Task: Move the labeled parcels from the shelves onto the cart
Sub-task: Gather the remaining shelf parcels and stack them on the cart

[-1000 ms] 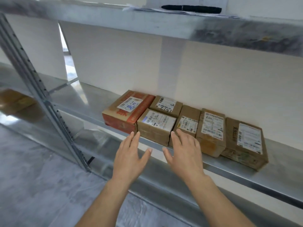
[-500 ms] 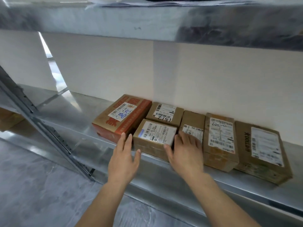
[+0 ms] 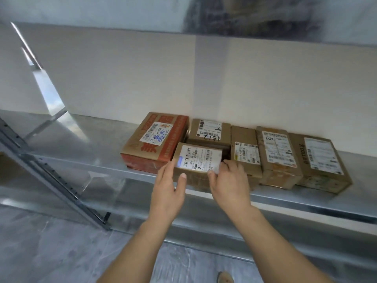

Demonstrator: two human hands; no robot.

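Note:
Several labeled cardboard parcels stand in a row on a metal shelf (image 3: pixel 85 152). A small brown parcel (image 3: pixel 199 160) with a white label sits at the shelf's front edge. My left hand (image 3: pixel 168 188) presses its left side and my right hand (image 3: pixel 229 182) grips its right side, so both hands clasp it. Left of it lies a larger orange-printed box (image 3: pixel 157 139). Behind it is a parcel marked 1512 (image 3: pixel 209 131). To the right stand three more brown parcels (image 3: pixel 245 152), (image 3: pixel 278 156), (image 3: pixel 320 160). No cart is in view.
An upper shelf (image 3: pixel 183 15) overhangs close above. A slanted perforated steel upright (image 3: pixel 51 176) runs at the left. A lower shelf (image 3: pixel 224 227) lies beneath, with grey floor (image 3: pixel 51 252) below. A white wall (image 3: pixel 122 78) backs the shelf.
Both hands moved forward from in front of the shelf and closed onto the sides of the small front parcel. The view came closer to the shelf.

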